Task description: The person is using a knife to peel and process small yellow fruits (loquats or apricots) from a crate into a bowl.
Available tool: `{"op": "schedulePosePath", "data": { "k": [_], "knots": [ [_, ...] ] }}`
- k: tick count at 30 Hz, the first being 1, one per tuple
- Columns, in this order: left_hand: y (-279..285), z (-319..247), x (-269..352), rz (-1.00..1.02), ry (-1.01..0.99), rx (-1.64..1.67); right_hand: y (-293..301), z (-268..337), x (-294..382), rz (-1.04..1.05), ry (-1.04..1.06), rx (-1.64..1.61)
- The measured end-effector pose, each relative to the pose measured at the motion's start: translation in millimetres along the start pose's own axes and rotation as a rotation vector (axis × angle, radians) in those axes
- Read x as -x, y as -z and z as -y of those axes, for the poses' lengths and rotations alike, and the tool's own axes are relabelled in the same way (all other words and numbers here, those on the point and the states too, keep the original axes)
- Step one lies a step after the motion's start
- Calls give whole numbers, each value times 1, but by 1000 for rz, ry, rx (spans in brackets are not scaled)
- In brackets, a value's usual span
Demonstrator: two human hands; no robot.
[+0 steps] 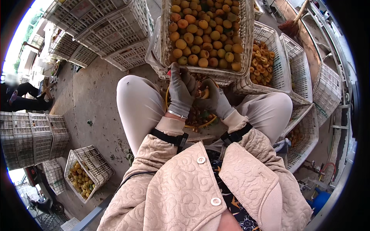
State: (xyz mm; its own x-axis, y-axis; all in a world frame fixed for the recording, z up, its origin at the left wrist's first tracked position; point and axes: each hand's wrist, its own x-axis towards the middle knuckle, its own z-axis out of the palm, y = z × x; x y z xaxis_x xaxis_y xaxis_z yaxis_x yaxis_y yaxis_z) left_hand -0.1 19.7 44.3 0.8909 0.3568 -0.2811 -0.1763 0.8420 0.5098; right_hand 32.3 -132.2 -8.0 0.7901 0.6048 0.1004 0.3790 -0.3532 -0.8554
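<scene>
My left hand (182,91), in a grey work glove, has its fingers curled just below the front rim of a white plastic crate (208,72). A small red tip (169,73) pokes out at its upper left edge; what it belongs to is hidden by the glove. Close beside it, my right hand (213,96), gloved too, pinches a cut apricot (205,93). Whole orange-yellow apricots (202,37) fill the crate. Under both hands, between my knees, a yellow-rimmed basket (199,126) contains brownish scraps and bits of green.
To the right, another white crate (277,69) holds split apricots (261,63). Tall crate stacks (115,31) rise at the upper left. A tilted crate (95,164) of apricots sits on the concrete floor (86,106). At the far left is another person's dark-clothed leg (27,99). A broom (290,27) leans upper right.
</scene>
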Motion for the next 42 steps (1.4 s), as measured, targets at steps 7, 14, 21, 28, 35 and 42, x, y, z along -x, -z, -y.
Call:
{"op": "schedulePosePath", "data": {
  "k": [7, 14, 21, 28, 35, 42],
  "knots": [
    [5, 16, -2, 42, 5, 4, 6, 15, 1, 245, -226, -181],
    [17, 41, 3, 47, -16, -263, -8, 11, 10, 222, -319, 68],
    [38, 84, -11, 328, -447, -842, -36, -72, 31, 117, 268, 816],
    [57, 41, -15, 135, -110, -941, 8, -3, 7, 79, -559, -146],
    [60, 34, -5, 132, 155, -1064, 14, -31, 6, 106, -464, -593],
    [52, 10, -13, 105, -328, -1531, 157, 5, -36, -323, -515, -482]
  ]
}}
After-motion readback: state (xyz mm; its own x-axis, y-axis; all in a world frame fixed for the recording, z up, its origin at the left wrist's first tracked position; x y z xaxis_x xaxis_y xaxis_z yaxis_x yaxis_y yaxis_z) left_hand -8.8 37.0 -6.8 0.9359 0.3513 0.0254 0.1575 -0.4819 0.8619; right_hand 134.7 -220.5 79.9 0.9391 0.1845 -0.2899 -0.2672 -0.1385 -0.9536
